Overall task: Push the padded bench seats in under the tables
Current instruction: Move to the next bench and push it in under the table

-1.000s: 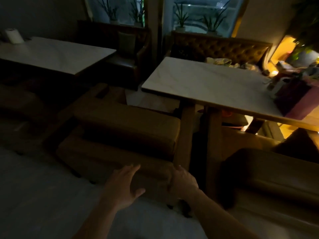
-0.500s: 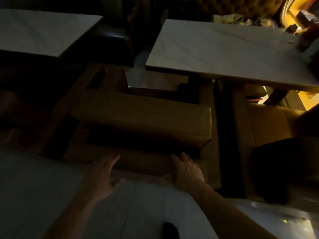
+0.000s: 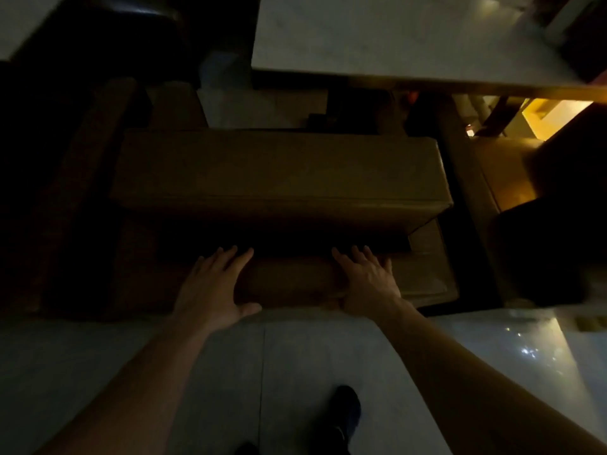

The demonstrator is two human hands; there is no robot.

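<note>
A tan padded bench seat (image 3: 292, 280) lies low in front of me, its near edge at the pale floor. A second, thicker tan padded seat (image 3: 279, 169) sits just beyond and above it. My left hand (image 3: 213, 287) rests flat on the near seat's edge, fingers spread. My right hand (image 3: 368, 280) lies flat on the same edge, a little to the right. A white marble-look table (image 3: 394, 37) stands beyond the seats at the upper right. Another pale table (image 3: 19, 21) shows at the top left corner.
Dark wooden bench frames (image 3: 460, 178) run along both sides of the seats. A dark cushion (image 3: 551, 251) and a lit tan seat (image 3: 505, 172) are at the right. My black shoe (image 3: 345, 412) stands on the light tiled floor (image 3: 295, 356). The scene is very dim.
The view has tipped down and moved closer to the seats. Both hands have come forward and now lie flat on the near seat's edge; the left one was hovering before.
</note>
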